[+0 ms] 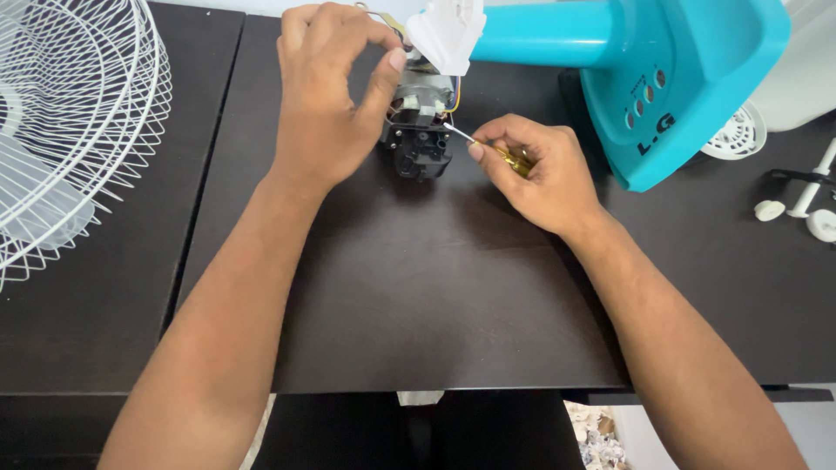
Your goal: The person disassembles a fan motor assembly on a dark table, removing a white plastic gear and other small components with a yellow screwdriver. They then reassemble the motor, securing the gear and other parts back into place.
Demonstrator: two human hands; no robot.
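Left hand [326, 91] pinches the fan motor [422, 122]; right hand [535, 170] grips a small screwdriver [488, 146] whose tip could slip off, gouging nearby wires.

My left hand [326, 96] raised, thumb and fingers pinched together, my right hand [540, 170] lower, fingers curled in a grip, both forearms reaching forward
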